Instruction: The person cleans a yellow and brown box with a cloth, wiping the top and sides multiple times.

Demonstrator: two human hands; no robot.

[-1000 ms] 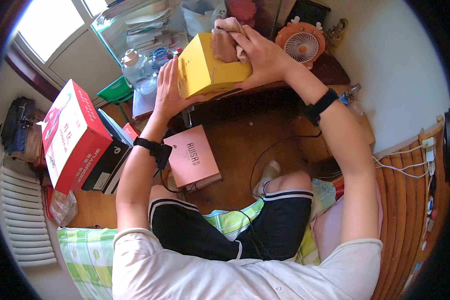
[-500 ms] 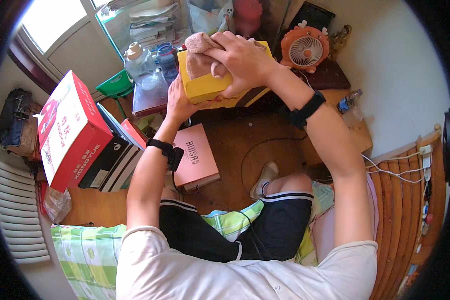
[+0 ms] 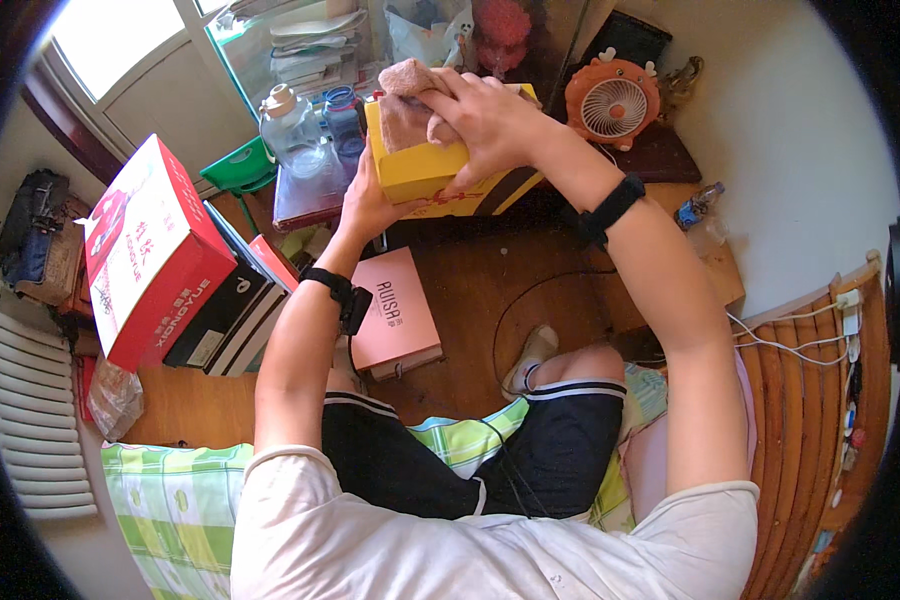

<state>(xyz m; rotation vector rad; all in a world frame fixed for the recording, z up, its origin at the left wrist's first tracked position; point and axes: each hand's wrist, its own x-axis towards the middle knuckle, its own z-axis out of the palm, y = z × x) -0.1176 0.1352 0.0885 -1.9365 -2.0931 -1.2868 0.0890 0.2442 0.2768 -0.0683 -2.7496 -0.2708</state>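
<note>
A yellow box (image 3: pixel 420 177) with dark and red markings is held up in front of me at the far side, by the desk's front edge. My left hand (image 3: pixel 368 203) grips its left end, thumb under the near face and fingers along the side. A pinkish-brown cloth (image 3: pixel 404 122) lies bunched over the top of the box. My right hand (image 3: pixel 492 122) presses this cloth down, its fingers closed over the folds and its thumb against the box's near face. The underside of the box is hidden.
On the desk stand a clear jug (image 3: pixel 292 130), a blue bottle (image 3: pixel 343 120) and an orange fan (image 3: pixel 613 100). A red and white box (image 3: pixel 160 265) tops a stack at left. A pink box (image 3: pixel 395 312) is on the floor. A plastic bottle (image 3: pixel 700 204) stands at right.
The view has shifted a little, so the surroundings sit slightly further right. Both hands, the cloth and the yellow box keep nearly the same places relative to one another.
</note>
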